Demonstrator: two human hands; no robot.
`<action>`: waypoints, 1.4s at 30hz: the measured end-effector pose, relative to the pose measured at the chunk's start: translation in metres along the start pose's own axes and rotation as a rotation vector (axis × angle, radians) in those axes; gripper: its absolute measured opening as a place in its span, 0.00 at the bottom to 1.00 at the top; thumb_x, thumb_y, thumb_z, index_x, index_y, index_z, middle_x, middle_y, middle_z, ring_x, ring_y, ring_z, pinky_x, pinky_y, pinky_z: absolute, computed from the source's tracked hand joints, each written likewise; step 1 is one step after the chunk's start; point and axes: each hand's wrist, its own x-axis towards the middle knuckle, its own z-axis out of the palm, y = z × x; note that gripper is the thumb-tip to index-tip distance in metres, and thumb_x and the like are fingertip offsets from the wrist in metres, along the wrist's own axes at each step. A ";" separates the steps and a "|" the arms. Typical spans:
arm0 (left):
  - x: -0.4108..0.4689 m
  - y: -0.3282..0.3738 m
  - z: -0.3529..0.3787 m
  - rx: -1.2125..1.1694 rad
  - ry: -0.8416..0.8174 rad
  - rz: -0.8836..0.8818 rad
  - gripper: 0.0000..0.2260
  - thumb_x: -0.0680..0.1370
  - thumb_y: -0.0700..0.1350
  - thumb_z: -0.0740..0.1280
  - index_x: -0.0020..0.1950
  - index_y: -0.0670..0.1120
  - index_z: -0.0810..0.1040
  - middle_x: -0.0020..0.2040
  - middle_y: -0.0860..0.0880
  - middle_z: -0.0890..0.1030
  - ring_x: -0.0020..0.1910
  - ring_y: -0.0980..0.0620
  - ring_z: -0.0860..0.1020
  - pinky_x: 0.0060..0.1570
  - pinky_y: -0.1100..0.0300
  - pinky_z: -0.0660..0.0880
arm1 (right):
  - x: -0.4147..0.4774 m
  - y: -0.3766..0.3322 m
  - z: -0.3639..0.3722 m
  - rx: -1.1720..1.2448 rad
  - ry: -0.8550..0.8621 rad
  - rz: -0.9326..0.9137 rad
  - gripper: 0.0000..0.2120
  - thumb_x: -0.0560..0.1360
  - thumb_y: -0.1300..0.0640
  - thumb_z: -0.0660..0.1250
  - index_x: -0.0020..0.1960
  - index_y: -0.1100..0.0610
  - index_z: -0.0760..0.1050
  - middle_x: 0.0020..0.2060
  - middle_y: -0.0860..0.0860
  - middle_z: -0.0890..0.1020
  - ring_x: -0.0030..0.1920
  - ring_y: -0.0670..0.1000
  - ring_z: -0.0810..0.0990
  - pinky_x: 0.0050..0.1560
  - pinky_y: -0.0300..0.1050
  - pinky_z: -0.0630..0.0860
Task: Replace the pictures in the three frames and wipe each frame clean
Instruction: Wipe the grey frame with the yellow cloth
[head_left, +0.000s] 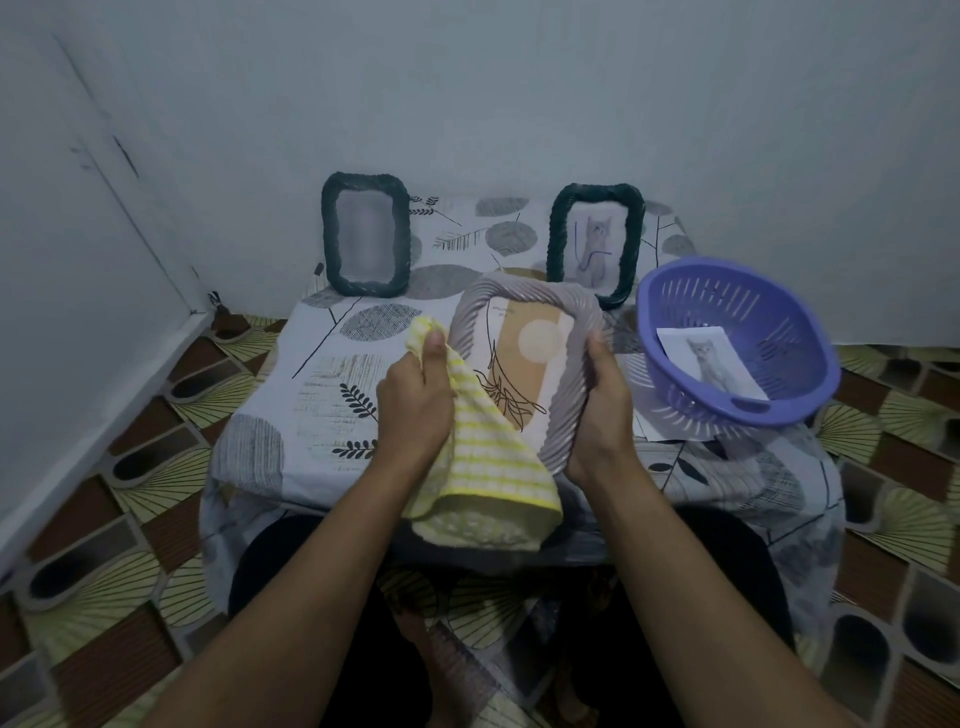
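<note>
A grey rope-edged frame (571, 395) with an orange and white leaf picture is tilted up over the table's middle. My right hand (602, 400) grips its right edge. My left hand (415, 400) holds a yellow and white striped cloth (483, 467) against the frame's left side; the cloth drapes over the frame's lower left corner. Two dark green frames stand upright at the back: the left one (365, 234) shows a blurred picture, the right one (595, 241) shows a cat drawing.
A purple slotted basket (779, 395) sits at the right of the table with a cat picture (711, 361) lying inside. The low table (311, 374) has a leaf-patterned cover and stands against the wall. Patterned floor surrounds it; my dark-clothed legs are below.
</note>
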 end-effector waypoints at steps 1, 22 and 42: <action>-0.001 0.000 0.000 -0.014 -0.006 -0.003 0.25 0.82 0.63 0.53 0.34 0.48 0.67 0.31 0.51 0.71 0.34 0.48 0.72 0.35 0.53 0.64 | -0.001 0.000 0.000 -0.019 0.009 0.002 0.33 0.75 0.39 0.66 0.73 0.57 0.71 0.67 0.59 0.78 0.68 0.61 0.75 0.72 0.65 0.68; -0.004 -0.008 -0.002 0.007 -0.077 0.024 0.26 0.80 0.65 0.56 0.32 0.47 0.69 0.29 0.51 0.73 0.31 0.48 0.73 0.33 0.56 0.65 | 0.000 -0.005 -0.002 -0.365 -0.021 -0.109 0.11 0.85 0.51 0.57 0.57 0.53 0.77 0.50 0.54 0.86 0.54 0.56 0.84 0.58 0.57 0.80; -0.003 0.007 0.008 0.287 -0.211 0.488 0.31 0.83 0.59 0.50 0.79 0.40 0.54 0.79 0.39 0.58 0.78 0.42 0.58 0.75 0.44 0.60 | -0.008 -0.013 0.003 -0.400 -0.034 -0.140 0.12 0.85 0.53 0.57 0.51 0.54 0.79 0.42 0.49 0.87 0.45 0.47 0.85 0.48 0.44 0.82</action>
